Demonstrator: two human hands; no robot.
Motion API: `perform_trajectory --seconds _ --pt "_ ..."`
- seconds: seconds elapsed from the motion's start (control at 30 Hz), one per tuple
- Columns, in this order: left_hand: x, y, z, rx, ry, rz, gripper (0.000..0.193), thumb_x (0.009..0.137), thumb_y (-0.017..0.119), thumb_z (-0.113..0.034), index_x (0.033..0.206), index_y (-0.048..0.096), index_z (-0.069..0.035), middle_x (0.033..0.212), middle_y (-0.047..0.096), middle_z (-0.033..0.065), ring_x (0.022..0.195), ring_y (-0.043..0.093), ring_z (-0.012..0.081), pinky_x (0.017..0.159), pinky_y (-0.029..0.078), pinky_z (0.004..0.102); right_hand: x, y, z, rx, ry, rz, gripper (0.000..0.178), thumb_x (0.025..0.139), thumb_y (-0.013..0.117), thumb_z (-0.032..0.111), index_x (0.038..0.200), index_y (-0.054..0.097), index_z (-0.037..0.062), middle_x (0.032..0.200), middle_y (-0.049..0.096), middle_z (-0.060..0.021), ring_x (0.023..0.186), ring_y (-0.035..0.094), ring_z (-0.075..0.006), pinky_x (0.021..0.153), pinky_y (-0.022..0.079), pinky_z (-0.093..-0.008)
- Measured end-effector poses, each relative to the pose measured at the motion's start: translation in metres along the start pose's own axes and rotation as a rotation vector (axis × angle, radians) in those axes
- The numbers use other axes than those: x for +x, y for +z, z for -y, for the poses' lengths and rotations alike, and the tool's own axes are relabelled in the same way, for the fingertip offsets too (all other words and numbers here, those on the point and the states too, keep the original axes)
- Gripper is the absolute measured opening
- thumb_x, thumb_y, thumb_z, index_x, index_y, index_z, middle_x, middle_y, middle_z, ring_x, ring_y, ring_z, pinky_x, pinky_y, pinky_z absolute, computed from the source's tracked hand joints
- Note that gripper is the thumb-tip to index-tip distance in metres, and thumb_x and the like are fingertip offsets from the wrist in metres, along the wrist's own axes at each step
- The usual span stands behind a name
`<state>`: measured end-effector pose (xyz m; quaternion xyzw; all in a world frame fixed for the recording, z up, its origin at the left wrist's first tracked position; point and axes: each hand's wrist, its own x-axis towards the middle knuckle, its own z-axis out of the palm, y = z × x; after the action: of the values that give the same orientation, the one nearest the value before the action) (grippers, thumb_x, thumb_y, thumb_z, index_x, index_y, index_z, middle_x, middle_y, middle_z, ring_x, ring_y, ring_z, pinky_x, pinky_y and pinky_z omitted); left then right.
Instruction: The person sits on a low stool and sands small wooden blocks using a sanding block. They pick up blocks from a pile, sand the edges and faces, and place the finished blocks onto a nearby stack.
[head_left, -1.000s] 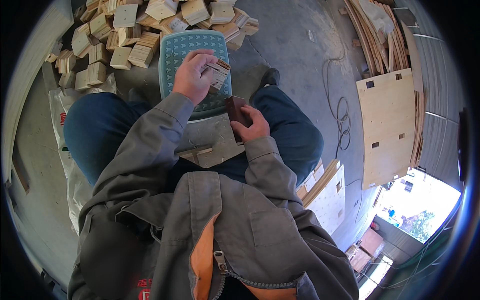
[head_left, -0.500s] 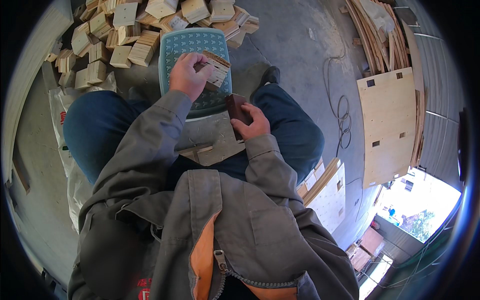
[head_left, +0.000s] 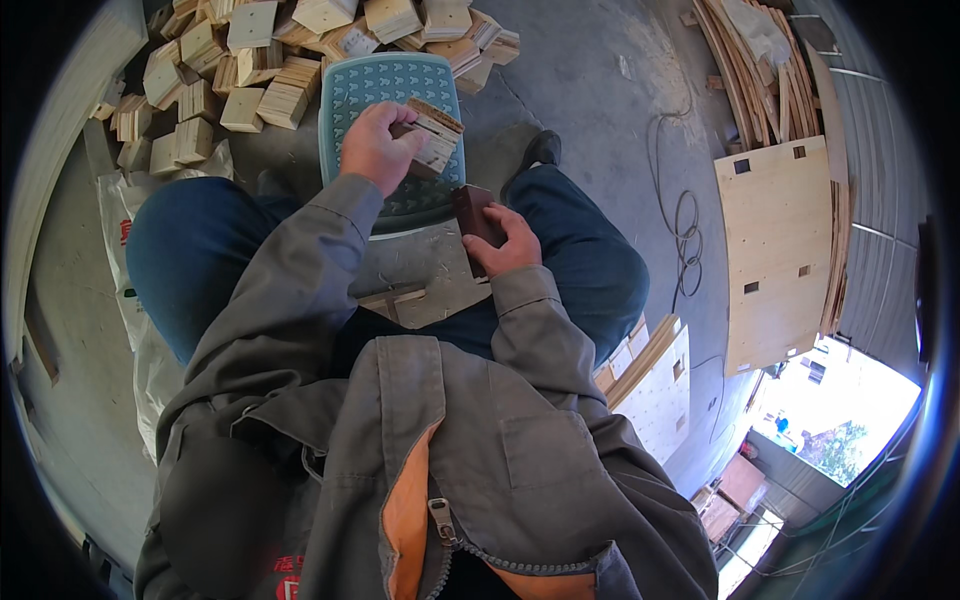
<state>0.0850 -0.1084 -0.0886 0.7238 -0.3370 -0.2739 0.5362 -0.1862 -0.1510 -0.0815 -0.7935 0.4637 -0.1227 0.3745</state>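
Watching remotely, I see the left hand [head_left: 377, 150] pinching one layered wooden block [head_left: 437, 140] over the blue-green stool [head_left: 346, 86], the right hand [head_left: 514, 244] curled around a dark brown block [head_left: 473, 215], the two blocks apart; heaped wood pieces [head_left: 241, 110] lie far left, whether finished I cannot tell.

The jacket [head_left: 640, 510] is grey-brown, with long sleeves [head_left: 318, 245], a stitched pocket [head_left: 545, 450] on the right and a red print [head_left: 288, 578] near left. Its orange lining [head_left: 408, 515] shows beside a coarse zip [head_left: 442, 520]. The trousers [head_left: 580, 235] are dark blue, the far right shoe [head_left: 545, 149] blackish.
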Motion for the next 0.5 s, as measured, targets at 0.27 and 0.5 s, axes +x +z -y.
perform_trajectory --seconds 0.27,0.5 --pt "0.0011 -0.0022 -0.0029 -0.062 -0.033 0.024 0.029 0.087 0.084 -0.012 0.108 0.068 0.001 0.102 0.07 0.0084 0.093 0.066 0.0164 0.087 0.055 0.0322 0.0004 0.0006 -0.0038 -0.011 -0.025 -0.008 0.063 0.076 0.089 0.03 0.127 0.071 -0.0007 0.141 0.064 -0.0235 0.131 0.061 -0.0385 0.113 0.048 -0.0434" --pt "0.0024 -0.0017 -0.0005 -0.073 -0.029 0.037 0.028 0.086 0.084 -0.012 0.106 0.067 -0.001 0.098 0.068 0.0047 0.091 0.062 0.013 0.085 0.053 0.0302 0.0 0.0007 -0.0027 -0.014 -0.012 -0.005 0.062 0.076 0.089 0.03 0.127 0.071 -0.0001 0.141 0.064 -0.0232 0.131 0.061 -0.0381 0.113 0.048 -0.0435"
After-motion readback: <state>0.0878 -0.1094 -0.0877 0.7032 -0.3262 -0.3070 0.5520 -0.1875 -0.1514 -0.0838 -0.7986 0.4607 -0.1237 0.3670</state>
